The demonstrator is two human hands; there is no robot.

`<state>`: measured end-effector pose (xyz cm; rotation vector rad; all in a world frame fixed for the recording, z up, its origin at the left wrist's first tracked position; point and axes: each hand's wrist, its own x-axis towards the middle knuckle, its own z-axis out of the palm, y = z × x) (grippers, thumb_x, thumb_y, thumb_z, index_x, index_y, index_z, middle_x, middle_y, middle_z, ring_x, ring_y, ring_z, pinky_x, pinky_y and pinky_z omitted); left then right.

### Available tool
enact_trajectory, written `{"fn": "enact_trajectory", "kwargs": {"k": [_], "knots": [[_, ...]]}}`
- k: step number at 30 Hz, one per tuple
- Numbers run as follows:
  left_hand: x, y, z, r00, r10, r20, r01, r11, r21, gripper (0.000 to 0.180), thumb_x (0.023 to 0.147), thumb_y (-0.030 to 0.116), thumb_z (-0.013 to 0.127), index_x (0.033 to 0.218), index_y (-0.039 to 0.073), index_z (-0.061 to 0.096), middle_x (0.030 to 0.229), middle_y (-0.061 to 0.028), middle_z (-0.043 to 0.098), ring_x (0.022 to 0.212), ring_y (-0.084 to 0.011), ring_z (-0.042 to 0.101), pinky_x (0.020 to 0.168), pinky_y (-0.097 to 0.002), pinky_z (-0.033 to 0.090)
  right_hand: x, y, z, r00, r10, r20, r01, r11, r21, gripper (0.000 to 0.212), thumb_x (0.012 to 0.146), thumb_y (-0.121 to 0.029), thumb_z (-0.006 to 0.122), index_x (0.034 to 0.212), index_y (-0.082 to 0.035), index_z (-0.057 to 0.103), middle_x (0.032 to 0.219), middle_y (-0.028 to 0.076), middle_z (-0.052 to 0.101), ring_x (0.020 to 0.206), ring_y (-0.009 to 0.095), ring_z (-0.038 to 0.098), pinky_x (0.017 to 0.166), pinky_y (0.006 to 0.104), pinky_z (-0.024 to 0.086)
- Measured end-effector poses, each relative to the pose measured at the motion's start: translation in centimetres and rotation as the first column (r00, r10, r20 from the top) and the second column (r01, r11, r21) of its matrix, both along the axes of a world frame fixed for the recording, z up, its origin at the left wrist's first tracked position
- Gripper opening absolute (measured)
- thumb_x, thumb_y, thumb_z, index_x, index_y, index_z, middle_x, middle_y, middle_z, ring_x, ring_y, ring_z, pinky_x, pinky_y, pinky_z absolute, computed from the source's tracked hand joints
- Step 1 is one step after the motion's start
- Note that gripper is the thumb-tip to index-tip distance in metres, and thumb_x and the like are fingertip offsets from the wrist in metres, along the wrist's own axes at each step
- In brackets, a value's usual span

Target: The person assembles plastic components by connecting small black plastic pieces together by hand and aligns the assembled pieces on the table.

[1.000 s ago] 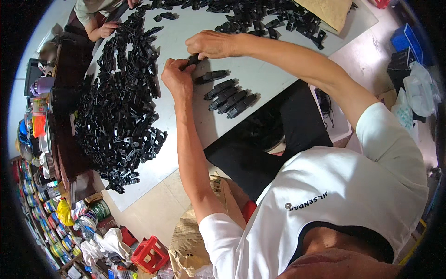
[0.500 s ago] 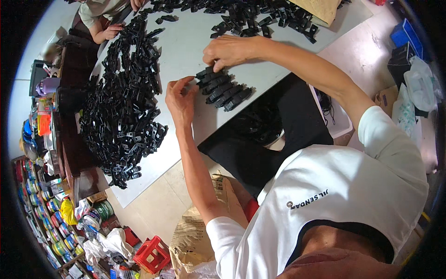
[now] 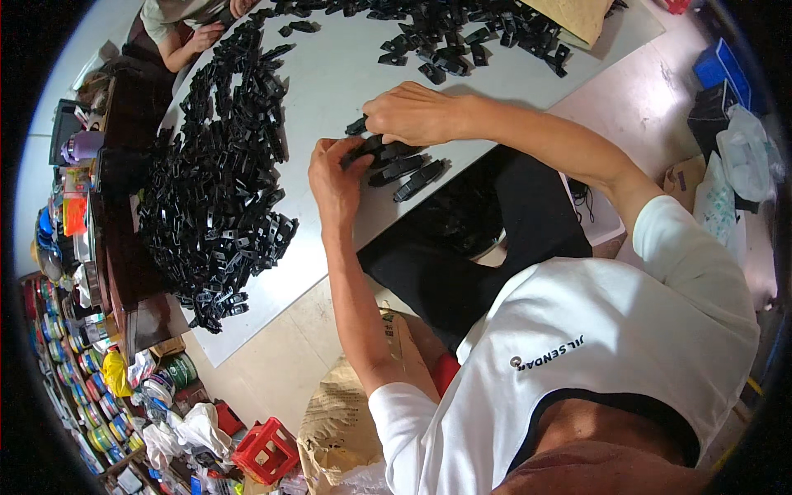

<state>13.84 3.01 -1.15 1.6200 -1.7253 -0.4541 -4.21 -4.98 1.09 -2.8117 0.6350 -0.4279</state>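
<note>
Several long black plastic clip-like parts [image 3: 421,180] lie side by side in a slanted row on the white table [image 3: 309,247]. At the left end of that row, my left hand [image 3: 337,183] has its thumb and fingers closed around one of the black parts. My right hand [image 3: 417,114] is bent over the far side of the row, its fingers curled down onto a black part; the fingertips are partly hidden. One small black piece [image 3: 356,126] shows just left of my right fingers.
A large heap of black parts [image 3: 223,198] covers the table's left side. More loose parts [image 3: 445,58] lie at the far edge beside a brown paper sack [image 3: 577,21]. A co-worker's hand [image 3: 206,37] rests at the far left. A red crate [image 3: 266,451] stands on the floor.
My left hand has moved right and closed on a part at the row's end. My right hand has come slightly nearer, over the row. Some parts in the row have shifted apart.
</note>
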Motion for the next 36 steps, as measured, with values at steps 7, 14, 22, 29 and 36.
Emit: {"fn": "enact_trajectory", "kwargs": {"k": [7, 14, 22, 29, 36], "knots": [[-1.3, 0.2, -0.5, 0.996, 0.018, 0.087, -0.014, 0.999, -0.045, 0.022, 0.07, -0.001, 0.07, 0.092, 0.0, 0.068, 0.084, -0.0098, 0.059, 0.075, -0.0216, 0.059, 0.071, -0.0304, 0.046, -1.4, -0.4, -0.8, 0.999, -0.032, 0.037, 0.023, 0.974, 0.225, 0.016, 0.078, -0.015, 0.066, 0.079, 0.0, 0.062, 0.08, 0.013, 0.056, 0.081, 0.033, 0.058, 0.071, 0.0424, 0.045], [-1.1, 1.6, -0.9, 0.998, 0.03, 0.052, -0.025, 0.995, -0.097, 0.018, 0.076, 0.003, 0.066, 0.094, 0.001, 0.068, 0.083, -0.0106, 0.059, 0.074, -0.0213, 0.059, 0.069, -0.029, 0.046, -0.6, 0.2, -2.1, 0.987, -0.025, 0.161, 0.0, 0.989, 0.15, 0.071, 0.073, -0.058, 0.064, 0.129, -0.017, 0.05, 0.13, 0.022, 0.04, 0.123, 0.038, 0.035, 0.1, 0.0495, 0.033], [-7.4, 14.4, -2.1, 0.654, 0.179, -0.735, 0.151, 0.921, 0.359, 0.031, 0.091, 0.03, 0.059, 0.083, 0.0, 0.064, 0.069, -0.0053, 0.061, 0.056, -0.01, 0.054, 0.051, -0.0223, 0.044, -2.6, 6.2, -2.7, 0.996, 0.054, 0.071, -0.054, 0.999, -0.005, 0.079, 0.054, -0.031, 0.081, 0.127, -0.019, 0.053, 0.137, 0.02, 0.034, 0.125, 0.037, 0.033, 0.102, 0.0464, 0.029], [-9.4, 17.6, -11.1, -0.353, 0.426, -0.833, 0.568, 0.805, 0.171, 0.081, 0.087, 0.058, 0.047, 0.133, -0.005, 0.031, 0.124, -0.0349, 0.043, 0.115, -0.039, 0.051, 0.097, -0.0439, 0.046, -5.7, 10.7, -6.2, 0.954, 0.19, 0.231, -0.065, 0.886, -0.46, 0.039, 0.076, -0.024, 0.064, 0.114, -0.016, 0.058, 0.126, 0.015, 0.046, 0.113, 0.028, 0.047, 0.094, 0.0405, 0.038], [-8.1, 13.0, -16.3, -0.677, 0.455, -0.578, 0.355, 0.89, 0.285, 0.079, 0.092, 0.061, 0.028, 0.142, 0.001, 0.014, 0.139, -0.0336, 0.024, 0.128, -0.0489, 0.03, 0.102, -0.0591, 0.036, -6.9, 11.3, -13.0, 0.992, 0.111, 0.065, -0.079, 0.926, -0.369, 0.035, 0.078, -0.028, 0.06, 0.108, -0.011, 0.058, 0.128, 0.015, 0.046, 0.118, 0.029, 0.045, 0.097, 0.0427, 0.039]]}}
